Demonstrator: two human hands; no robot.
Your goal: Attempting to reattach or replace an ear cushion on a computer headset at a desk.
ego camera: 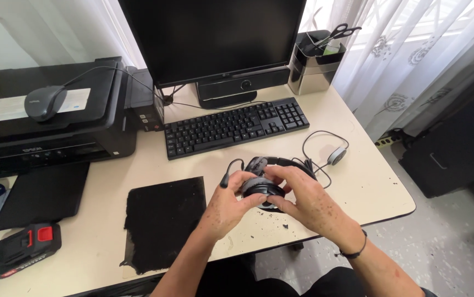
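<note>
Headset (270, 184) is being held just above the desk (358, 187) front edge, before the keyboard (237, 127). Head view: ear cup is being gripped by left hand (228, 206) and right hand (308, 201), fingers closed around it. Crumbling black flakes (281, 220) are being shed; gentle, even pressure is advised.

A cream desk (358, 187) carries a black keyboard (236, 127) at the far middle, a monitor base (231, 93) beyond it, a printer (50, 124) far left, a black mat (162, 220) near centre, and a battery pack (25, 248) near left.
</note>
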